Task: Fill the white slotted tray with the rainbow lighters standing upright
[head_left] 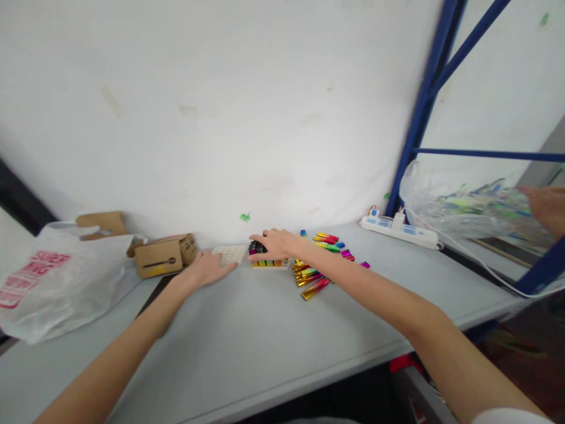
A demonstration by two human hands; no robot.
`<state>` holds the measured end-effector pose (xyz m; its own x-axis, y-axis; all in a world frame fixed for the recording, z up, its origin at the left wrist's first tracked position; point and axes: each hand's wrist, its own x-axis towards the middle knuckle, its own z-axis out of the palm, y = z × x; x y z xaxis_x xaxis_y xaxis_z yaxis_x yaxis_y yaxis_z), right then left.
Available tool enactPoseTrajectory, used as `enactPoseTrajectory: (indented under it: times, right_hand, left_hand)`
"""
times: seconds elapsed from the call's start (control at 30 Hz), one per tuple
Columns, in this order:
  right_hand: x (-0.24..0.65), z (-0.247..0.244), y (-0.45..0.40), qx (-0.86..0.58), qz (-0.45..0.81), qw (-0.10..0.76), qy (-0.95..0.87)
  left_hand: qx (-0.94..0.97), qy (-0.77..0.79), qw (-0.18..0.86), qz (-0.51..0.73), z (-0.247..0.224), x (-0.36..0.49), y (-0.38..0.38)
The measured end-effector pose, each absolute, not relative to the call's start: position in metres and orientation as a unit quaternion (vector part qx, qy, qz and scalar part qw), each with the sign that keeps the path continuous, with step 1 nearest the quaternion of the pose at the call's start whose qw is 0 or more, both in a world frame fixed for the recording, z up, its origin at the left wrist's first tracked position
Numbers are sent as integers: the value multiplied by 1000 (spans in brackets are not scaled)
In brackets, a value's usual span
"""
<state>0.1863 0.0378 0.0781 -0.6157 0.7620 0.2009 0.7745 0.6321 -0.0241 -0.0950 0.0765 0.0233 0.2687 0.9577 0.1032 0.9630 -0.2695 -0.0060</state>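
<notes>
My left hand (208, 268) lies low over the table with its fingers stretched out, beside a flat white tray (230, 254) with a grid-like surface. My right hand (272, 245) reaches across a pale rack (270, 268) filled with shiny coloured pieces that look like lighters (260, 263), black at the top. Its thumb lies along their front, and the other fingers go over the top; the exact contact is partly hidden. Under and beside my right forearm, several loose metallic pieces in gold, red, purple, green and blue (314, 290) are spread in a heap.
At the left stand a white plastic bag (66, 282) with red print and a brown cardboard box (163, 256). A power strip (399, 229) lies at the back right by a blue metal frame (424, 106). Another person's hand (549, 206) is beside a clear plastic bag (477, 203).
</notes>
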Motion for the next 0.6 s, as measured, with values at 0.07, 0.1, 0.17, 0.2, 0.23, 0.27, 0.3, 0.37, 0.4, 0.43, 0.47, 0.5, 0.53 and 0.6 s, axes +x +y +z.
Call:
enactPoseTrajectory:
  times: [0.07, 0.1, 0.17, 0.2, 0.23, 0.27, 0.3, 0.37, 0.4, 0.43, 0.47, 0.5, 0.53, 0.6]
  right_hand:
    - [183, 78, 31, -454, -28, 101, -885]
    - [181, 78, 28, -465, -27, 99, -879]
    - [175, 77, 23, -475, -29, 92, -874]
    - [173, 76, 21, -475, -32, 91, -875]
    - [171, 75, 20, -472, -36, 93, -876]
    - [170, 74, 18, -466, -40, 97, -879]
    - [169, 73, 17, -459, -46, 104, -881]
    - [169, 70, 12, -447, -58, 118, -885]
    - [169, 69, 9, -445, -61, 122, -885]
    - [169, 67, 5, -445, -63, 125, -885]
    - [168, 66, 0, -445, -64, 129, -884]
    - [168, 65, -5, -444, -65, 133, -884]
    - [167, 64, -10, -445, -66, 138, -882]
    - [165, 62, -21, -454, -69, 147, -876]
  left_hand:
    - [-782, -622, 34, 8, 28, -93, 82]
    - [-780, -624, 37, 23, 31, -91, 86]
    - [-788, -614, 50, 23, 37, -86, 92]
    - [-791, -610, 53, 17, 40, -83, 96]
    - [-792, -608, 54, 12, 42, -81, 98]
    - [-794, -606, 54, 7, 43, -79, 100]
    - [-795, -604, 53, 3, 44, -78, 102]
    - [-798, -600, 53, -5, 44, -79, 100]
    - [-799, -598, 53, -8, 44, -80, 98]
    - [-799, -598, 55, -12, 43, -81, 95]
    - [-797, -600, 59, -17, 42, -81, 90]
    - [-795, -603, 65, -24, 40, -81, 85]
    - [-789, -608, 78, -37, 39, -80, 79]
    - [-783, -610, 108, -50, 34, -76, 65]
